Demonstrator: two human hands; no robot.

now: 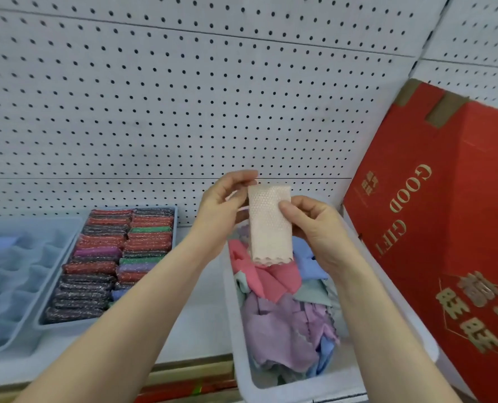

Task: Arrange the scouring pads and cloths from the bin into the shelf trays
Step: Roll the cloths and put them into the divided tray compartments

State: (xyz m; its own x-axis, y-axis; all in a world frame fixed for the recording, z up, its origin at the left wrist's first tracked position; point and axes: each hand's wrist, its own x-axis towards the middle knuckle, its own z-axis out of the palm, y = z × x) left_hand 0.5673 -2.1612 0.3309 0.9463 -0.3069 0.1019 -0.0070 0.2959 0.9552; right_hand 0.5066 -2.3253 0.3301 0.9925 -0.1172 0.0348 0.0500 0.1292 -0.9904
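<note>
Before the pegboard wall (183, 97), the left hand (224, 205) and right hand (314, 225) are pinching a folded pink cloth (269, 225), hanging upright, scalloped end down.

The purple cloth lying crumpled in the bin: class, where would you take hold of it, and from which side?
Pinch a raised fold near the middle of the purple cloth, coming from straight above: the bin walls block the sides, and no flat edge shows.

Bare forearms, no sleeves; left hand (223, 199), right hand (319, 228).

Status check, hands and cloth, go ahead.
Left hand and right hand pinch folded pale pink cloth above bin. Nothing blocking trays.
</note>
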